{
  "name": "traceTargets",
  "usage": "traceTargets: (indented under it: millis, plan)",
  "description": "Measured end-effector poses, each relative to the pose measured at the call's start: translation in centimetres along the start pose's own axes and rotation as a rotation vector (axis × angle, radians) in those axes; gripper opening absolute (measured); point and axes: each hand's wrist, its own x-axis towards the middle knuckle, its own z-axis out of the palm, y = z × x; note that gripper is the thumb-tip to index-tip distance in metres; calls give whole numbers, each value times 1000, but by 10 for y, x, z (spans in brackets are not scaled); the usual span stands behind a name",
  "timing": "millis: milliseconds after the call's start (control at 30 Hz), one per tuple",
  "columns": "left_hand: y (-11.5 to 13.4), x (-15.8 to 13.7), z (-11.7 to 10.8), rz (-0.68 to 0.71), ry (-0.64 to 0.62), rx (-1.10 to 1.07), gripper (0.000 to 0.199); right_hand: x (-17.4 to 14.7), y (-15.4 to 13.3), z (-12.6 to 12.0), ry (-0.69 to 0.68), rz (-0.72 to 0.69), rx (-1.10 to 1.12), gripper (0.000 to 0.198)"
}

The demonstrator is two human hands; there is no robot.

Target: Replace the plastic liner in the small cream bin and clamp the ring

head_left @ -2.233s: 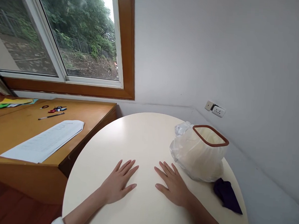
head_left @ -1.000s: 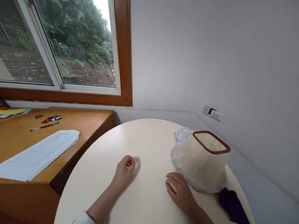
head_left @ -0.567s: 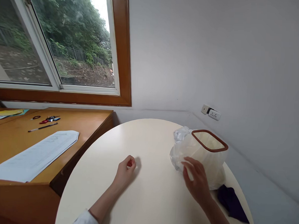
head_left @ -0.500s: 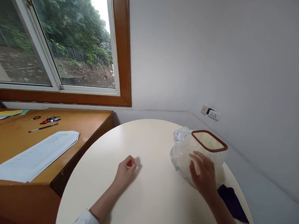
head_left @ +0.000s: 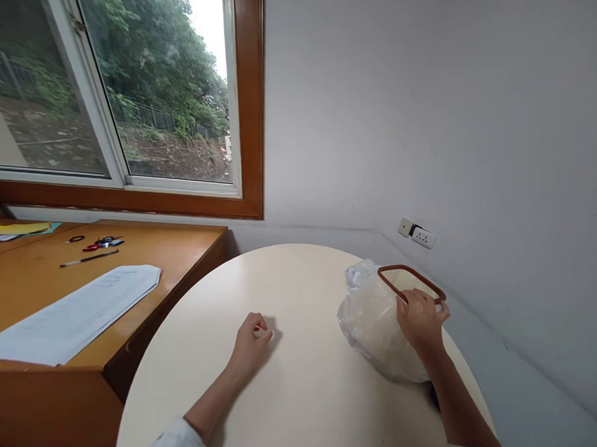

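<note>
Head view | R hand (head_left: 421,320): gripping near edge of brown rim (head_left: 425,281) on 1 bag-lined container (head_left: 373,327) | container: right part of round table (head_left: 295,283) | L hand (head_left: 251,338): loosely closed, container well apart | purple item (head_left: 434,396): mostly hidden by right forearm | papers (head_left: 78,315): on brown table (head_left: 187,244), left

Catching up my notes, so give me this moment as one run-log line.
right hand: fingers over brown rim's near edge, grip unclear | left hand: loosely curled, nearest round table | plastic-covered bin: on table's right side
</note>
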Motion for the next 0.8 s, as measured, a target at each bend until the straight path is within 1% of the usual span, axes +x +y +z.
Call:
traceTargets:
  millis: [167, 267, 367, 433, 500, 567, 633, 733, 800]
  plan:
    - [2, -2, -1, -4, -5, -14, 5, 0, -7, -9, -11, 0, 81, 20]
    - [2, -3, -1, -11, -3, -23, 5, 0, -15, -21, -8, -4, 152, 19]
    - [3, -3, -3, -15, 3, -36, 8, 3, -31, -39, 37, -32, 226, 17]
    - [5, -3, -4, -13, 8, -58, 10, 5, -47, -55, 90, -58, 276, 16]
    - [8, -3, -5, 1, 8, -103, 13, 7, -64, -71, 109, -89, 344, 14]
    - [10, -3, -5, 16, 0, -177, 17, 8, -82, -87, 113, -124, 410, 13]
    - [12, -2, -5, 2, -17, -296, 23, 7, -99, -98, 93, -162, 473, 12]
    - [16, 0, -5, -104, -69, -528, 35, 1, -122, -104, 54, -219, 563, 11]
    - [18, 0, -6, -200, -145, -660, 45, -3, -137, -101, 28, -244, 618, 12]
